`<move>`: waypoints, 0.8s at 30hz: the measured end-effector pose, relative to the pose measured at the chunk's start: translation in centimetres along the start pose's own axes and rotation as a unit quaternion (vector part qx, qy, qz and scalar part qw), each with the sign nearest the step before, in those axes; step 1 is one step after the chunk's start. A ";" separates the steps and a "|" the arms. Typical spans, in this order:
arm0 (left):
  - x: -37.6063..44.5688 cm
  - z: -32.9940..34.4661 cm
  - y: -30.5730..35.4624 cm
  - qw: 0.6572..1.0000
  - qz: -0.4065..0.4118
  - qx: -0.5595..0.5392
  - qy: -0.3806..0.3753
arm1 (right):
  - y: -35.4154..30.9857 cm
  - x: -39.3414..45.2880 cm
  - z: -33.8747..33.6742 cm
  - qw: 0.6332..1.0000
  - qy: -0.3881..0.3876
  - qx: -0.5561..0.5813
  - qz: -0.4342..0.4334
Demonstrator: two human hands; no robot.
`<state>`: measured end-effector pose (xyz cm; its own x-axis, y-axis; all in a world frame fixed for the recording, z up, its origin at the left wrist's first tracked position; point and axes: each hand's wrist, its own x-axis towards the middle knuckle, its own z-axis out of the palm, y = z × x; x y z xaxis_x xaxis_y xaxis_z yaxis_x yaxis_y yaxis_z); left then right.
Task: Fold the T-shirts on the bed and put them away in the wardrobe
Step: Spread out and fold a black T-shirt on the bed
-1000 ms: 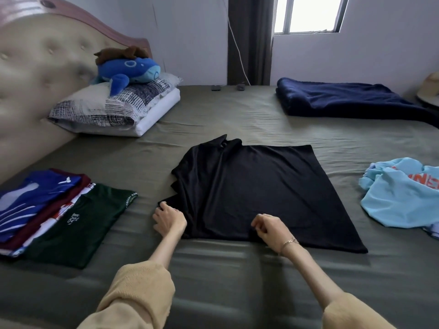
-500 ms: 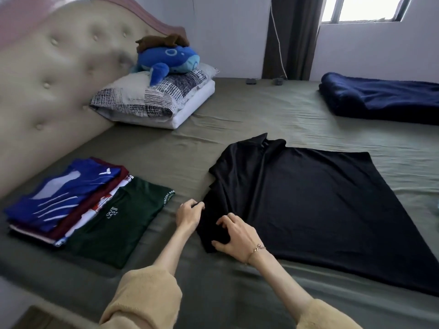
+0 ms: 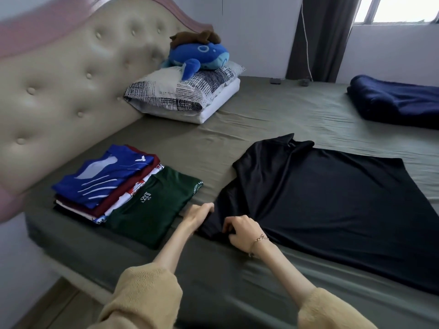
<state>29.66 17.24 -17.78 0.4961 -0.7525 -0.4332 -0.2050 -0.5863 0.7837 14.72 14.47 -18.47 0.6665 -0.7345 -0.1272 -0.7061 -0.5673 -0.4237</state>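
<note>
A: Both hands have slid to the shirt's near-left corner vs a sec ago, when they sat spread along its near hem. Right hand [image 3: 244,230] made the bigger trip.

B: Grip now?

A: Left hand [image 3: 198,214] has fingers curled over the sleeve edge of the black T-shirt [image 3: 332,210], pinching fabric. Right hand's fingers are bunched on the cloth just beside it, also gripping. Neither is spread flat.

B: Where's the shirt?

A: Flat on the bed [image 3: 273,122], mid-mattress, collar pointing to the far-left, hem running off to the right. Long axis lies roughly left-right across the view. Nearly all of it spreads right and away from both hands; they only hold the near-left sleeve area.

B: So next fold?

A: Prob. the sleeve side gets carried away from the person, over the body of the shirt. Both hands are on the fabric already; left is at the outer edge, right sits further in.

B: Counts?

A: 1 black shirt in progress. Folded pile [image 3: 123,186] just left of the hands: green tee on the near side, blue on top of the rest, maroon + a white-printed one under it, maybe more, can't tell. 2 pillows [image 3: 180,93] stacked, 1 blue plush [image 3: 199,57] on top w/ sth brown on it, 1 navy blanket [image 3: 399,100] far right. Wardrobe not in view.
</note>
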 end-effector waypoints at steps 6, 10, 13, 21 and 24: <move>0.8 0.4 -0.5 0.989 0.034 0.138 0.039 | 0.3 -0.2 0.2 0.996 -0.027 0.079 0.022; 1.5 0.6 0.9 0.981 0.071 0.158 0.084 | 1.2 1.1 -0.6 0.988 0.058 0.133 0.057; 3.0 1.3 2.3 0.985 0.089 0.135 0.055 | 2.5 2.6 -1.6 0.983 0.104 0.121 0.088; 7.2 3.8 5.4 0.991 0.060 0.112 0.031 | 5.6 7.3 -2.6 0.970 0.111 0.153 0.156; 8.2 3.5 5.4 0.991 0.059 0.104 0.060 | 6.2 8.3 -2.3 0.960 0.131 0.160 0.190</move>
<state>29.65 6.90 -18.70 0.5516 -0.7865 -0.2778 -0.4320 -0.5543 0.7115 15.36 3.97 -20.07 0.2624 -0.9580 -0.1160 -0.7497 -0.1267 -0.6495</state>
